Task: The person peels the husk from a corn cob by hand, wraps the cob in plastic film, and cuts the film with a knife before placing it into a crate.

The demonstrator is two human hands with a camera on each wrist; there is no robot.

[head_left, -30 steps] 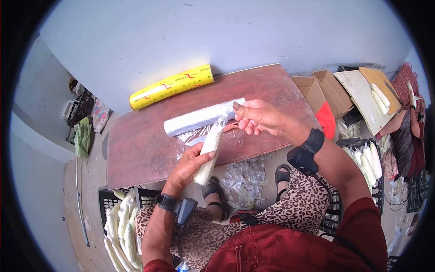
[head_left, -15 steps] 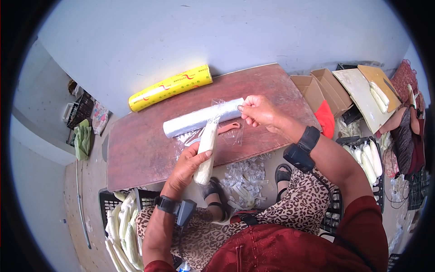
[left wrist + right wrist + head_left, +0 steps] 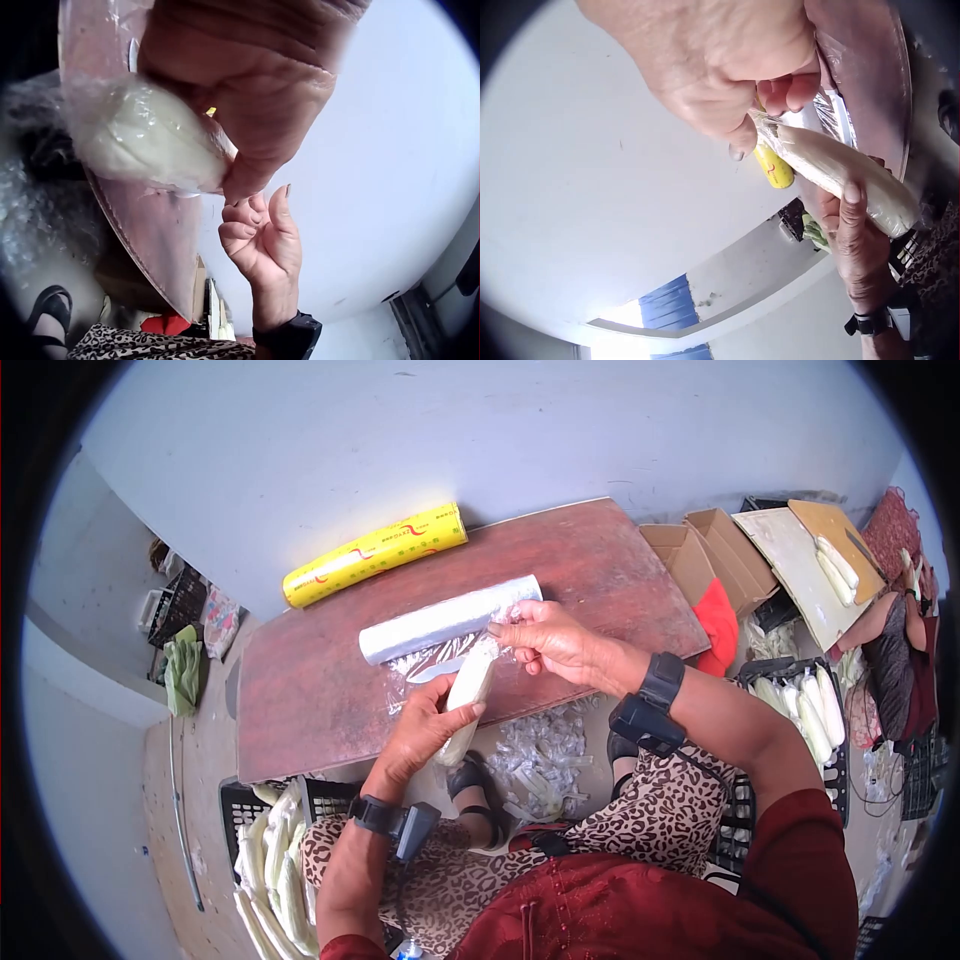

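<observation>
In the head view my left hand (image 3: 417, 728) grips a long pale vegetable (image 3: 470, 690) wrapped in clear film, tilted over the table's near edge. Its exact kind cannot be told. My right hand (image 3: 560, 645) is at its upper end, where thumb and fingers pinch the gathered clear film (image 3: 765, 124) beside the tip. The left wrist view shows the vegetable's rounded lower end (image 3: 139, 135) tightly covered in shiny film. Behind the hands lies a roll of clear film (image 3: 450, 620), its loose sheet spread over a knife (image 3: 435, 669) on the table.
The reddish-brown table (image 3: 310, 690) carries a yellow printed roll (image 3: 375, 553) at the back. Crates of pale vegetables stand at left (image 3: 275, 850) and right (image 3: 810, 715). Film scraps (image 3: 540, 755) lie on the floor below. Cardboard boxes (image 3: 715, 565) and another person (image 3: 900, 660) are at right.
My right hand has moved left and down from beside the film roll to the vegetable's upper end. The left hand has shifted slightly right, still holding the vegetable.
</observation>
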